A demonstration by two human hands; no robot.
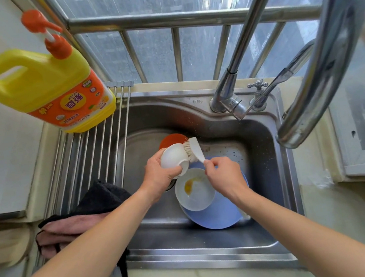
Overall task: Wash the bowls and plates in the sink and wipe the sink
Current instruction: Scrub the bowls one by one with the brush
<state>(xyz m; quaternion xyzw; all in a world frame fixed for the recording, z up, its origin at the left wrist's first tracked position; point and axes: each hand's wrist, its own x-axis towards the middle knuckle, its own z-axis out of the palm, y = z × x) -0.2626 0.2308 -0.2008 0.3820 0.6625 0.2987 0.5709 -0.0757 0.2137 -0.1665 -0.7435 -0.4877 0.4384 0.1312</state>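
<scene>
Left hand point(158, 175) gripping white bowl point(173, 158), brush point(193, 149) bristles touching

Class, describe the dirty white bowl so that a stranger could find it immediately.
Start at the steel sink. On its floor lies a blue plate, and the dirty white bowl sits on it. Unlike the white bowl held above, it faces up and holds a yellow smear.

Bright daylight comes in through the window point(167, 55) behind the sink point(267, 151), leaving white glare on the glass at the top. The steel basin shines softly, with darker shade along its near wall. The wide lens bends the tap point(318, 59) and the edges. The yellow bottle point(41, 86) looks slightly blurred.
</scene>
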